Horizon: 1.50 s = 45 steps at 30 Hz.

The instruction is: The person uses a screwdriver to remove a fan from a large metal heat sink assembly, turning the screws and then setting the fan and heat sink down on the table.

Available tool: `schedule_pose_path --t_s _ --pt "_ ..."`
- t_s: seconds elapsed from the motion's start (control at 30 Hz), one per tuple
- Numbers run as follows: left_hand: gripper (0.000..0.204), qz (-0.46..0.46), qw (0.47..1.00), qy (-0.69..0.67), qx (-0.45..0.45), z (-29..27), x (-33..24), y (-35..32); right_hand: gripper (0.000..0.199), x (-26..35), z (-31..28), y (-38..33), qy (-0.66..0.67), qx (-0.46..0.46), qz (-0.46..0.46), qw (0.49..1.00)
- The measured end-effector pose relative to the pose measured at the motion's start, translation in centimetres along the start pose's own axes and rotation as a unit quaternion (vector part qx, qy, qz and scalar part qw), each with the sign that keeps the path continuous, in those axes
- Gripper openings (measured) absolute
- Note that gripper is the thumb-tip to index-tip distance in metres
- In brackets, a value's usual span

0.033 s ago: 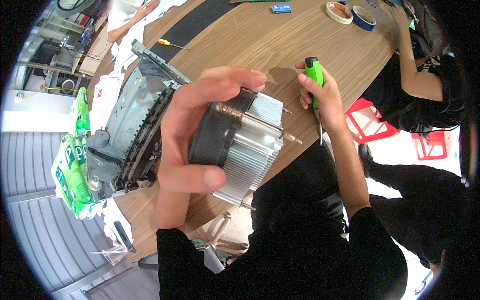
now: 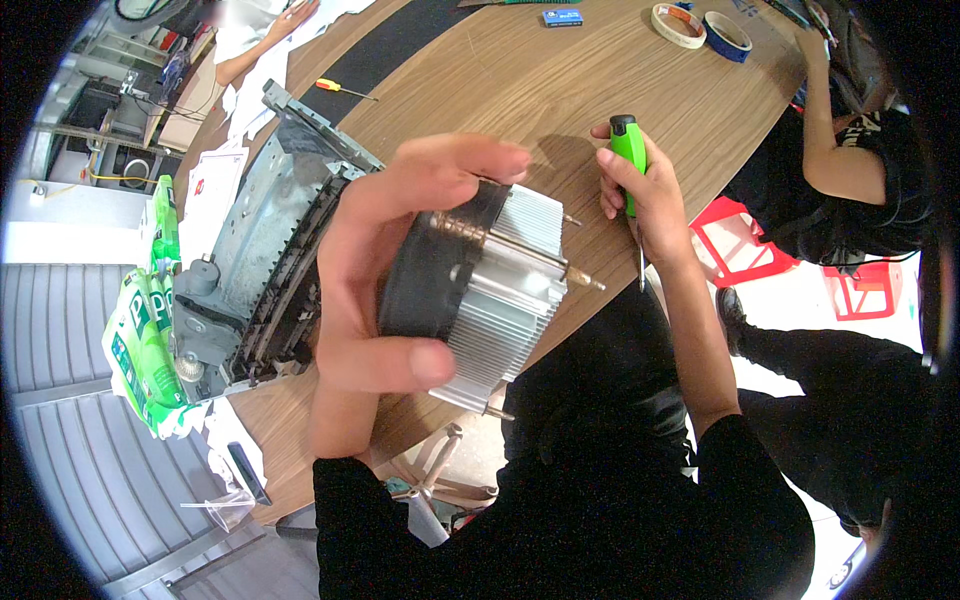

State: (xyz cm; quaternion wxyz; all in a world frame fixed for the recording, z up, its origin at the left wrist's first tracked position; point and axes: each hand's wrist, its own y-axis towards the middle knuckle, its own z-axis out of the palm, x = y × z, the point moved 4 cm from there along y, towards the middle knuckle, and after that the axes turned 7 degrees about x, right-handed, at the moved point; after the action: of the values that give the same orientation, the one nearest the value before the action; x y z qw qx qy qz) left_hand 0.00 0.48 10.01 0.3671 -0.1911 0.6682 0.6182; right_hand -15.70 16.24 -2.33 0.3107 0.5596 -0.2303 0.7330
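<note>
Left hand [image 2: 345,280] is clamped on a round heat sink [image 2: 490,292], thumb on the near side and fingers curled over the far one, a wide span that suits so bulky a part. The grip sits mostly on the black collar [image 2: 425,292], so the silver fins [image 2: 495,350] and protruding screws [image 2: 587,279] face right, largely free of the fingers. It seems raised above the counter [image 2: 480,70], though depth is hard to judge so close up. Further right, the right hand [image 2: 655,195] is wrapped round a green-handled screwdriver [image 2: 629,150], its shaft [image 2: 641,265] pointing toward the counter's near edge, which leaves the tip well apart from the fins. Past it, a cream tape roll [image 2: 680,39] and a blue tape roll [image 2: 729,48] lie flat, clear of both hands
</note>
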Motion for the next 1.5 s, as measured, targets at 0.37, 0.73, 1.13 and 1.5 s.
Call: schedule_pose_path --t_s 0.37,0.73,1.13,1.5 --pt "0.08 -0.045 0.991 0.124 0.023 0.7 -1.3 0.0 0.037 -0.2 -0.1 0.0 0.006 -0.006 0.009 1.0" --pt "0.077 -0.036 0.995 0.09 0.021 0.5 -1.0 -0.2 0.036 -0.1 -0.1 0.0 0.014 -0.003 0.003 1.0" --pt "0.096 -0.081 0.963 -0.169 -0.196 1.5 0.2 -1.0 0.036 0.0 0.1 0.0 0.008 -0.007 0.006 1.0" --pt "0.091 -0.119 0.948 -0.22 -0.194 1.4 0.1 -0.8 0.037 -0.1 0.1 0.0 0.006 -0.004 0.001 1.0"
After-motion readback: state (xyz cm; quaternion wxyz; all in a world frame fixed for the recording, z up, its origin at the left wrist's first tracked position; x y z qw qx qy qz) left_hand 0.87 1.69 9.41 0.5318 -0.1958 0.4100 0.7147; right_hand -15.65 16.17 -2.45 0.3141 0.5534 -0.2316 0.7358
